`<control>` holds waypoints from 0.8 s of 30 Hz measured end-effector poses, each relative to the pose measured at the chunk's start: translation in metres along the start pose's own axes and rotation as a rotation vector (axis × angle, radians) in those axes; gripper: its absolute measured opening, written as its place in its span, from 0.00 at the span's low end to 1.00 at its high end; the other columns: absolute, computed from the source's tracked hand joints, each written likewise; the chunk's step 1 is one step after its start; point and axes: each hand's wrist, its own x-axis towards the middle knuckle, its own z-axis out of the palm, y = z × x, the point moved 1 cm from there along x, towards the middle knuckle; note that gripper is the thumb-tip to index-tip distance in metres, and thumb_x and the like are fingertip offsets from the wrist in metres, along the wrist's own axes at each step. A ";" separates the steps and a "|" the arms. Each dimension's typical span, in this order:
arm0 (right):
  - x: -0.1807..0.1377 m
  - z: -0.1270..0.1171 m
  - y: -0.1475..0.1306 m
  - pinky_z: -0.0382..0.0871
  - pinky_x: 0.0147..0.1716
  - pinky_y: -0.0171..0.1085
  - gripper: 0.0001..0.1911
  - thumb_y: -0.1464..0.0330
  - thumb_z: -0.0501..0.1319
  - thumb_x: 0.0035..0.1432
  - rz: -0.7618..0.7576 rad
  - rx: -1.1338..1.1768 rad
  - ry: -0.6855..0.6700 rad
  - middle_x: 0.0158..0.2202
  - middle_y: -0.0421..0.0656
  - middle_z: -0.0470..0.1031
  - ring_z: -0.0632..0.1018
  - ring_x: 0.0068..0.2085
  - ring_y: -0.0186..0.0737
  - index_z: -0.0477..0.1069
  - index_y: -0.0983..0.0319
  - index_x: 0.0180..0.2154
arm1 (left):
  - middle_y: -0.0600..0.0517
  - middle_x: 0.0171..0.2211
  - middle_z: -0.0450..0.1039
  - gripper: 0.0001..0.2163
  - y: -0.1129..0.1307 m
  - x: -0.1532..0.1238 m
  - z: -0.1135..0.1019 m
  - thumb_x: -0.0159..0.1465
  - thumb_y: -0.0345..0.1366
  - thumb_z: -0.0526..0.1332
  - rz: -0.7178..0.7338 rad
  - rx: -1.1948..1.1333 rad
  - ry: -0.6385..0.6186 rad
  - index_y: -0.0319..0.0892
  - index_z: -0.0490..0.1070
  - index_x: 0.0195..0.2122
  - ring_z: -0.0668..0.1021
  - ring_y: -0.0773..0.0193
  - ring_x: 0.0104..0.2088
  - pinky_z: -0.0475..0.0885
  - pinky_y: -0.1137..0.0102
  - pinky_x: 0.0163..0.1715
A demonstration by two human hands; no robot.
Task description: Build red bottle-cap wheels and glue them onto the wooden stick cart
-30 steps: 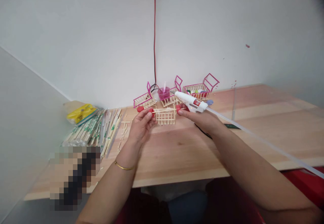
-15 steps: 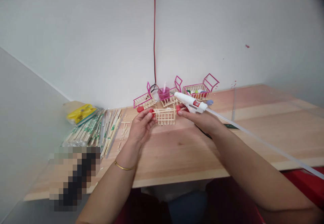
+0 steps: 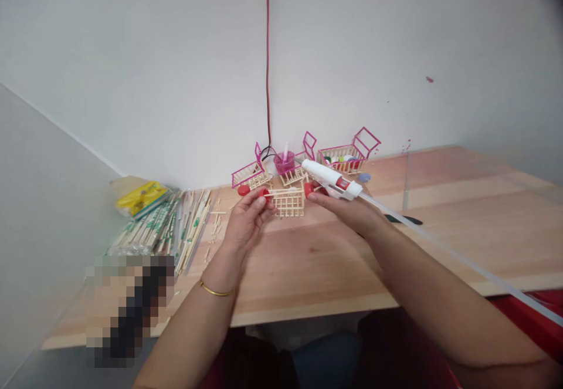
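My left hand pinches a red bottle cap between thumb and fingers. My right hand is closed on a white hot glue gun, its nozzle pointing to the upper left, and its thumb and fingers also grip a second red cap. A thin wooden stick runs across between the two caps. Just behind and below this stick is a small lattice basket of wooden sticks, partly covered by it. A long clear glue stick trails from the gun's rear toward the lower right.
Along the wall stand several small stick carts with magenta rims and a pink cup. A red cap lies by the left cart. Bundled sticks, a yellow packet and stick scraps lie left; a dark-handled tool lies right.
Both hands stay almost in place. The glue gun has tilted slightly, and its trailing glue stick has dropped a little. More of the dark-handled tool shows beside my right forearm.
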 end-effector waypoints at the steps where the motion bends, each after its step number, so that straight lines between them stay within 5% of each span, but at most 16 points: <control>1: 0.000 0.000 -0.002 0.73 0.43 0.46 0.18 0.59 0.71 0.43 0.002 0.006 0.001 0.39 0.44 0.79 0.79 0.41 0.48 0.76 0.57 0.38 | 0.50 0.31 0.78 0.15 0.000 0.000 0.000 0.51 0.32 0.71 -0.018 -0.002 -0.005 0.38 0.74 0.40 0.78 0.69 0.29 0.78 0.70 0.35; 7: -0.001 -0.003 -0.015 0.73 0.39 0.43 0.15 0.58 0.67 0.48 0.081 0.055 -0.042 0.36 0.44 0.79 0.79 0.39 0.45 0.76 0.60 0.36 | 0.45 0.32 0.78 0.05 0.000 0.000 -0.002 0.60 0.31 0.63 -0.228 -0.131 -0.010 0.35 0.73 0.36 0.79 0.68 0.29 0.78 0.72 0.35; 24: -0.003 0.012 0.004 0.72 0.37 0.41 0.12 0.61 0.66 0.48 0.032 -0.064 -0.138 0.34 0.43 0.79 0.78 0.36 0.43 0.74 0.60 0.35 | 0.44 0.30 0.77 0.10 -0.010 -0.012 0.007 0.65 0.36 0.57 -0.512 -0.192 -0.233 0.33 0.73 0.36 0.77 0.69 0.25 0.75 0.76 0.27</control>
